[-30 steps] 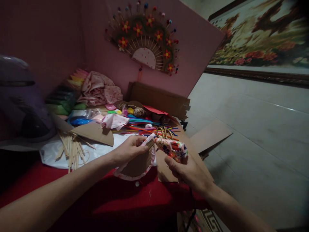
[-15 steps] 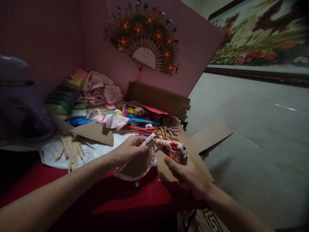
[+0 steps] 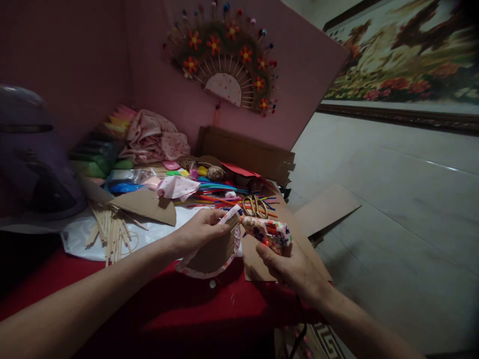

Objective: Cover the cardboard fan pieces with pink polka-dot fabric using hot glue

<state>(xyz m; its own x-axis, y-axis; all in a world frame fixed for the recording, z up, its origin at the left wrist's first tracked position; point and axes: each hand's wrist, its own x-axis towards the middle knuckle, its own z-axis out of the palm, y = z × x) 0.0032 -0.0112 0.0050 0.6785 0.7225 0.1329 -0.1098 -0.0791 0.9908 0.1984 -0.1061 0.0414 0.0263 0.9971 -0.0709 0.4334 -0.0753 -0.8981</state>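
Cardboard piece with fabric-bound edge, pinched in left hand, floral-covered tool grasped in right hand, tool tip near the piece's upper corner, contact indeterminate, working room over red cloth below both hands, gold scissor handles just beyond right hand, wooden sticks left of left hand.

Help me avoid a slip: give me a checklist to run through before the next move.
1. Left grip holds the trimmed card near its top: ok.
2. Right grip is closed around the floral tool: ok.
3. Tool's red light is lit: ok.
4. Tool's tip touches the card: cannot tell; it looks close, but contact is unclear.
5. Space beyond the tool is uncluttered: not ok; scissors and coloured strips lie there.
6. Cord is free of snags: cannot tell; part is hidden.
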